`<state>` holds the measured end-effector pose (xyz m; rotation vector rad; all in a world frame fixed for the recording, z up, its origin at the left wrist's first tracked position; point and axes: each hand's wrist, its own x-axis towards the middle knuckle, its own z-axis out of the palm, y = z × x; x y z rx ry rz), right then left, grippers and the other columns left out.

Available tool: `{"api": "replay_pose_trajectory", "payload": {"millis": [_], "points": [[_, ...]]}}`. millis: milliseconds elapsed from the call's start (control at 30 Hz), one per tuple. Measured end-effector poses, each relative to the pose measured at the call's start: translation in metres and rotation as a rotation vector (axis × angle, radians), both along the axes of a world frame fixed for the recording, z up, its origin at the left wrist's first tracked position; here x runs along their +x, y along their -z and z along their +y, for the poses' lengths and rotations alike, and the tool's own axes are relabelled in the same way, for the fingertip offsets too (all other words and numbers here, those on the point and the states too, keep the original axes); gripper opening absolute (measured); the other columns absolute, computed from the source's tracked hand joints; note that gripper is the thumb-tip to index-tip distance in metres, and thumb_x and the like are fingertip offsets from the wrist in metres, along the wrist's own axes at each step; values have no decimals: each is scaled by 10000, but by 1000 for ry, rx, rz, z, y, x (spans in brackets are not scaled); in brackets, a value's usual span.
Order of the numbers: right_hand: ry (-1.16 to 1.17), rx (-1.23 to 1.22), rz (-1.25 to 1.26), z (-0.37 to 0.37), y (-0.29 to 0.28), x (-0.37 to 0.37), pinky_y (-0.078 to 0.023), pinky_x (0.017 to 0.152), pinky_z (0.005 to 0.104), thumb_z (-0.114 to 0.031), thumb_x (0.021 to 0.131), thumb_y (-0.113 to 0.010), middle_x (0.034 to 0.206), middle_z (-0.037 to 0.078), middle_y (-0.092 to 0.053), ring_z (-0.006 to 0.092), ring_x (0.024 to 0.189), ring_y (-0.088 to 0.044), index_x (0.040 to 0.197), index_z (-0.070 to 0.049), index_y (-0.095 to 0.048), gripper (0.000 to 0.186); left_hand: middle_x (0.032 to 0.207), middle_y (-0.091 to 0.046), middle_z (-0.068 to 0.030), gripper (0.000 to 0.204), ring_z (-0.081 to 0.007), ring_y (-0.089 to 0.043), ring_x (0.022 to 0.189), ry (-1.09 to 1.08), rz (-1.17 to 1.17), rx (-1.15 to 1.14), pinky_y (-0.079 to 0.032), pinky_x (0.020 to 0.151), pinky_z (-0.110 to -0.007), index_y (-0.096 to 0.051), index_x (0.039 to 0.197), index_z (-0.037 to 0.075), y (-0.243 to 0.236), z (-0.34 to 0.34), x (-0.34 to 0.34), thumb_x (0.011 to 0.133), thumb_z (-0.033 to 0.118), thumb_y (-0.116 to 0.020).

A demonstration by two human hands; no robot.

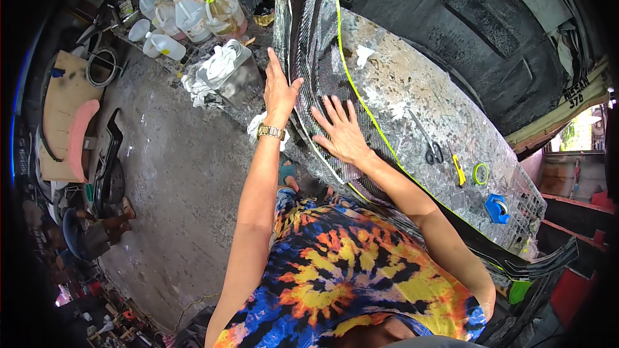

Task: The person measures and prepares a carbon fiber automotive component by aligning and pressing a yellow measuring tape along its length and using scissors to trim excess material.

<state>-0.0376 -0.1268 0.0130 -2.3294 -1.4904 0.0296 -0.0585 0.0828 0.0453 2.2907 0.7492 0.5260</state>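
A long curved panel covered in black woven cloth that looks like carbon fibre (367, 116) lies along the near side of a stained worktable (425, 109), with a bright yellow-green strip along its far edge. My right hand (342, 132) rests flat on the weave, fingers spread. At the panel's near edge, my left hand (280, 90) is stretched out, its thumb reaching over the cloth. Neither hand holds anything. A gold watch (271, 131) circles my left wrist.
On the table lie scissors (433, 152), a yellow cutter (458, 170), a green tape roll (480, 173) and a blue tape dispenser (496, 209). Several plastic jugs (191, 18) and a rag-topped container (242, 77) stand left. Someone's leg (116, 223) shows far left. A black hood (419, 13) stands behind.
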Motion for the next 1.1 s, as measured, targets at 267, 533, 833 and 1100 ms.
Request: {"api": "replay_pose_trajectory", "payload": {"millis": [267,533,833,1100], "points": [[-13,17,-67,15,7,20,-139,1203,593,-540,960,-525,1622,167,-257,387,1500,-203,1517,-161,-411,683,1473,-401,-298,1139,-476,-498,1276,2,106,-54,-463,1026,-485,16,1595,110,-15,-8,10,798,164,-796],[403,348,462,-94,-44,10,-441,1058,415,-220,982,-584,1343,192,-573,355,1253,-545,1338,-54,-560,393,1369,-569,-225,511,-381,-528,1276,483,-310,411,-385,1096,-449,-519,1365,-48,-38,-17,-21,895,85,-667],[598,333,429,-101,-6,-96,-452,1012,423,-198,934,-640,1271,114,-635,293,1191,-581,1186,-36,-648,300,979,-685,-66,157,-268,-623,974,1498,225,284,-464,880,-406,-710,981,46,1,-39,23,923,172,-636],[660,166,343,-68,-2,-130,-199,1216,517,-275,874,-692,1538,101,-409,277,1429,-374,1478,-85,-412,693,894,-619,-61,211,-254,-596,898,1646,229,290,-452,809,-393,-753,918,50,13,-50,41,861,251,-727]]}}
